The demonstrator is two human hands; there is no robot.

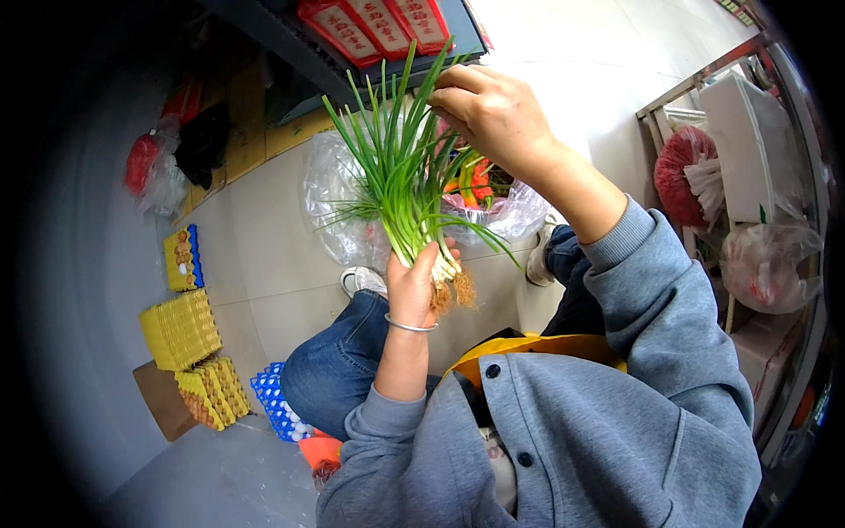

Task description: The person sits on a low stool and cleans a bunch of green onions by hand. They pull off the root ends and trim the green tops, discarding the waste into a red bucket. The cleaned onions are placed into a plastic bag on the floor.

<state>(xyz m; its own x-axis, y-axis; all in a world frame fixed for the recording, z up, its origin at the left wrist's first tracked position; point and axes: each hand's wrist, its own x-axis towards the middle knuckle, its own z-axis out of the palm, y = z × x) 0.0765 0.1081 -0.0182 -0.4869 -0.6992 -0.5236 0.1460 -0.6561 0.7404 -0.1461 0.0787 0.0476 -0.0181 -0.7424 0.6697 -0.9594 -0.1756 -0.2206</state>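
Observation:
My left hand (414, 284) grips a bunch of green onions (396, 178) by its white lower stems, with the brown roots hanging beside the palm. The green leaves fan out away from me. At the leaf tips is my right hand (492, 109), fingers bent and close together; whether a leaf is pinched between them cannot be made out. Beneath the bunch, a clear plastic bag (330, 231) lies on the tiled floor. Next to it, partly hidden by the leaves and my right arm, red and yellow peppers (476, 181) rest in another clear plastic bag (525, 211).
Yellow egg trays (181, 330) are stacked at the left, near a blue tray of white eggs (274, 396) beside my knee. A metal rack (706, 72) with bagged goods stands at the right. Red packages (376, 30) sit on a dark shelf at the top.

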